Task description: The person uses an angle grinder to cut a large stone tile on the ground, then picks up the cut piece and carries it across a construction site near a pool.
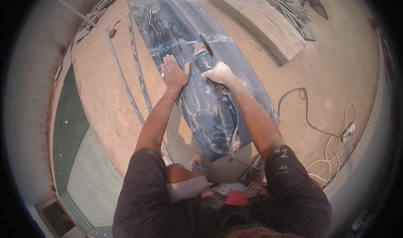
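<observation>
While the left hand [175, 73] is lying flat at the left edge of a blue-black slab [205, 116] running lengthwise away, the right hand [220, 73] is gripping an angle grinder [204, 61], its disc [206, 45] sitting beyond both hands.

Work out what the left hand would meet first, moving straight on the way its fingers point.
The left hand would probably meet the pale band across the dark slab first; no separate object shows in that line, though depth is unclear.
</observation>
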A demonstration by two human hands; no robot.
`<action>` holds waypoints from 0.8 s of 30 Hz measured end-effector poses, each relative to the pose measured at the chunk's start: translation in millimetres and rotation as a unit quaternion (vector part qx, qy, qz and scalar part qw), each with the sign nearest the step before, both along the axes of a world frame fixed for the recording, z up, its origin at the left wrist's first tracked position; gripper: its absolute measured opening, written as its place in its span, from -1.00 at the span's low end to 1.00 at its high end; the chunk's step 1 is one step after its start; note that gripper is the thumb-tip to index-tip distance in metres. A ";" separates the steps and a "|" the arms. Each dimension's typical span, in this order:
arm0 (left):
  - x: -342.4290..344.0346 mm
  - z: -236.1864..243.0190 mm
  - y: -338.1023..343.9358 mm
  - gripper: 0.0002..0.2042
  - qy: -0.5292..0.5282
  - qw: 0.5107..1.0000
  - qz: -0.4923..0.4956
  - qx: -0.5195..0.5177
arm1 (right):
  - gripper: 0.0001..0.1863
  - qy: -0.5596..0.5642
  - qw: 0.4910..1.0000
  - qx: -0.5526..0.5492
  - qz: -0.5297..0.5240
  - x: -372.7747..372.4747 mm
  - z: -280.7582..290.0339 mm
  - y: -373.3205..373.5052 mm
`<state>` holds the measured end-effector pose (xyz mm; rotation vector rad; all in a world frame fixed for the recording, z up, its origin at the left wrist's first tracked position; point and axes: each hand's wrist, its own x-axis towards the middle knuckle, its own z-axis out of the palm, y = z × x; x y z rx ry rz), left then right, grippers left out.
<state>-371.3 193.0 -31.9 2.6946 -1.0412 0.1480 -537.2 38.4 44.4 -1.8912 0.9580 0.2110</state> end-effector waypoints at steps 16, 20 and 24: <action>-0.2 0.1 2.0 -0.08 0.000 1.000 0.002 0.014 | -0.17 0.034 0.999 0.023 0.024 -9.8 16.6 4.3; -1.3 2.0 -0.8 -0.08 0.005 1.000 0.002 0.014 | -0.19 0.031 0.999 0.015 0.011 -11.9 9.1 4.1; -0.1 1.0 -0.6 -0.08 0.001 1.000 0.004 0.018 | -0.22 0.012 1.000 0.001 0.004 -14.7 6.2 6.5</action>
